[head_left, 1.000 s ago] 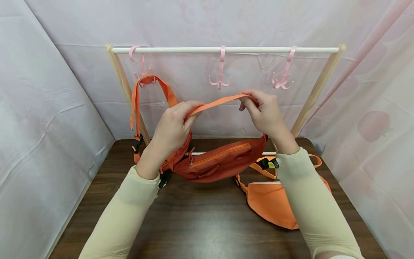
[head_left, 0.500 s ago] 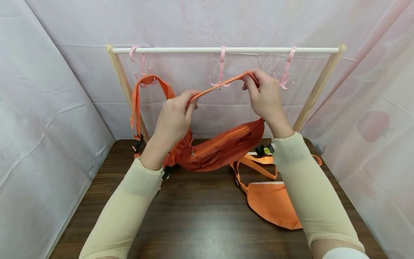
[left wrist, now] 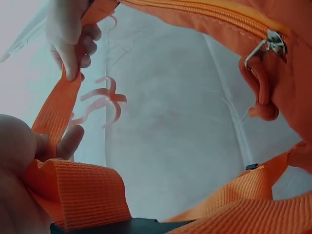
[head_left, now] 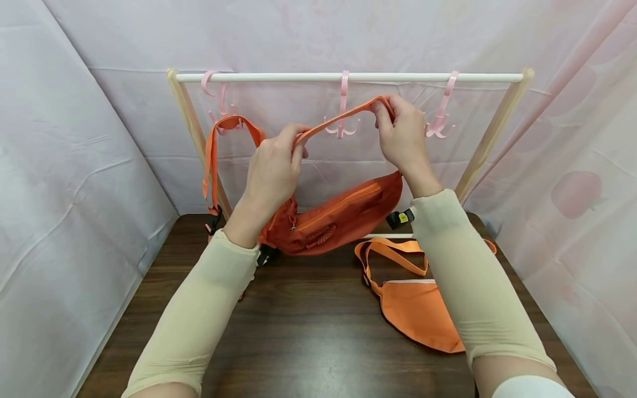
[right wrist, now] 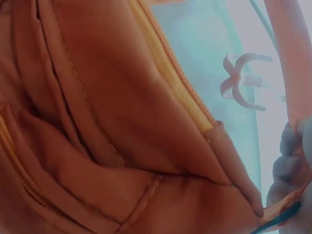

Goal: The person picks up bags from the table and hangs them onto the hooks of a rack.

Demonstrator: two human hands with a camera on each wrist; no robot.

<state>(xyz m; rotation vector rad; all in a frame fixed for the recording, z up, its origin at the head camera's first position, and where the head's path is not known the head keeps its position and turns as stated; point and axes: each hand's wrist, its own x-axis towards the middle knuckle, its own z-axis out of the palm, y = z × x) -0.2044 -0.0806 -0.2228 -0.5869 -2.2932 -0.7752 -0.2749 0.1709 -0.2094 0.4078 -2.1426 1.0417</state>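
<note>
Both hands hold up the orange strap (head_left: 343, 117) of a rust-red waist bag (head_left: 343, 213) with a zipper. My left hand (head_left: 272, 166) pinches the strap left of the middle hook; my right hand (head_left: 404, 132) pinches it higher, to the right. The bag sags tilted below, its right end higher, above the table. A pink hook (head_left: 343, 105) hangs just behind the strap. In the left wrist view the zipper pull (left wrist: 263, 85) dangles beside the strap. The bag's body (right wrist: 122, 97) fills much of the right wrist view.
Another orange strap (head_left: 211, 166) hangs from the left pink hook (head_left: 223, 105); what hangs on it is mostly hidden behind my left arm. A third pink hook (head_left: 440, 113) is on the white rod (head_left: 278, 77). A bright orange waist bag (head_left: 418, 312) lies on the table (head_left: 308, 331).
Both hands have risen with the strap, the right one most, up to the middle hook's height. The bag has lifted and tilted, its right end higher. The grips look unchanged.
</note>
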